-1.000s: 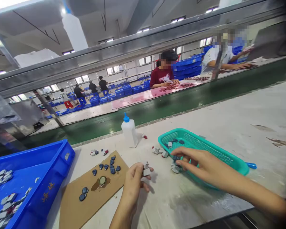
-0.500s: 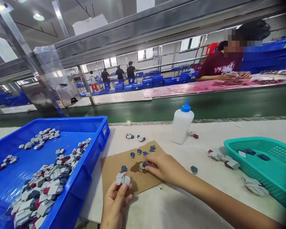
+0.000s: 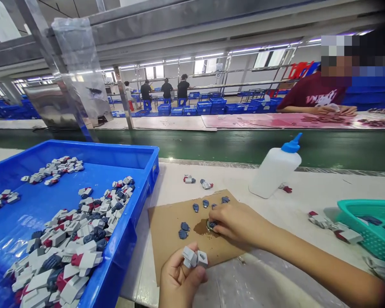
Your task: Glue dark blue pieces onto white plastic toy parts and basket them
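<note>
My left hand [image 3: 186, 276] is closed on a light grey plastic toy part [image 3: 194, 257], held up in front of the cardboard's near edge. Over the brown cardboard sheet [image 3: 167, 244], my right hand [image 3: 235, 224] pinches a small dark blue plastic piece [image 3: 212, 224] at a wet brown spot [image 3: 200, 227]. Its fingertips partly hide that piece and a small round thing at the spot. Several dark blue pieces lie on the cardboard, among them a pair [image 3: 184, 230] left of the spot and a row along the far side, one [image 3: 205, 203] near its middle.
A blue tray [image 3: 152, 171] with many grey, red and dark blue parts stands at left. A white squeeze bottle [image 3: 272, 173] with a blue cap stands behind the cardboard. A green basket [image 3: 359, 216] is at right. Beyond runs a green conveyor belt [image 3: 192, 145]; a person [image 3: 324, 92] sits across it.
The camera view has turned, moving the table's things across the picture. My left hand has turned the grey part. My right hand stays at the wet spot, pinching the dark blue piece.
</note>
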`<state>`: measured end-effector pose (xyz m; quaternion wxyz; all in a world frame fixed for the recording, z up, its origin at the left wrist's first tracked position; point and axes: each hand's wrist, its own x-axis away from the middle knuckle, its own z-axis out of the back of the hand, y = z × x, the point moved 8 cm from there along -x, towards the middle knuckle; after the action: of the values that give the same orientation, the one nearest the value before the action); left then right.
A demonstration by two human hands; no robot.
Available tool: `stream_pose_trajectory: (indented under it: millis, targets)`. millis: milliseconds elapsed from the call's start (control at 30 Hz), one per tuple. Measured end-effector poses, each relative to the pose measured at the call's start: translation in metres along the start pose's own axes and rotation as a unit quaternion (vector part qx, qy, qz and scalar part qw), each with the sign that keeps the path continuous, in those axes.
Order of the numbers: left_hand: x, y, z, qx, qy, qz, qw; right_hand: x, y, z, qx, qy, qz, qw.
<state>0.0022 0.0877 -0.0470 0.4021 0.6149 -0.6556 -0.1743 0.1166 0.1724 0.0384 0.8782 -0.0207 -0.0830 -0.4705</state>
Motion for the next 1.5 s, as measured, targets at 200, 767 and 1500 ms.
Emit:
stream_pose_trajectory:
  millis: [200,767,1500]
  targets:
    - [0.000,0.000,-0.002,0.029,-0.020,-0.007,0.999,0.013,0.006,0.016,-0.217,0.050,-0.018,0.975]
    - [0.002,0.000,-0.010,-0.004,-0.080,0.002,0.997,0.041,-0.044,0.034,-0.323,0.030,0.084,0.942]
    - [0.006,0.003,-0.011,-0.022,-0.094,-0.003,0.995,0.055,-0.059,0.035,-0.281,0.107,0.169,0.939]
